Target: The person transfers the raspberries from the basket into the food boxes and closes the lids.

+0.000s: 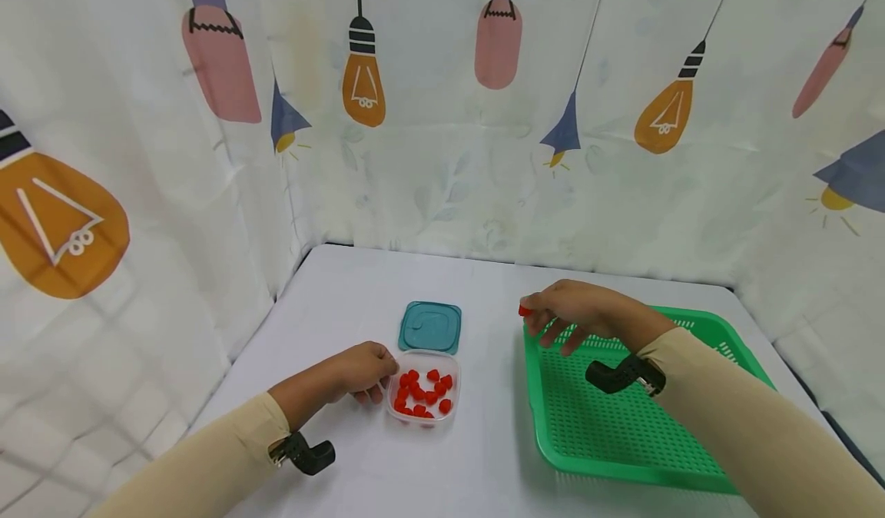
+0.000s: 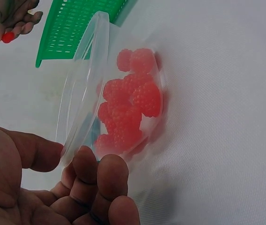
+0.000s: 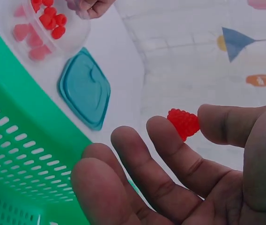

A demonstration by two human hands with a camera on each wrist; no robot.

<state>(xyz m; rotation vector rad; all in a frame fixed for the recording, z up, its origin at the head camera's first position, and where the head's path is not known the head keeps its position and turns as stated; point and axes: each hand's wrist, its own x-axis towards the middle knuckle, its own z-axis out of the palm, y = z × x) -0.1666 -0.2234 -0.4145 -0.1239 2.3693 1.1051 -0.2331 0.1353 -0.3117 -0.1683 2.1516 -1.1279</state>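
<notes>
Between thumb and index finger, my right hand (image 1: pixel 577 312) pinches one red raspberry (image 3: pixel 183 123) above the far left rim of a green basket (image 1: pixel 542 418). The other fingers of that hand are spread. My left hand (image 1: pixel 366 370) grips the rim of a clear plastic container (image 2: pixel 84 89), its thumb on one side and fingertips on the other. Inside the container lie several red raspberries (image 2: pixel 128 103), seen through its wall in the left wrist view. The container stands on the white table, left of the basket.
A teal lid (image 1: pixel 430 327) lies flat on the white table (image 1: pixel 484 456), just behind the container. Printed curtains (image 1: pixel 442 172) hang at the back and left. Each wrist carries a black strap (image 1: pixel 304 453).
</notes>
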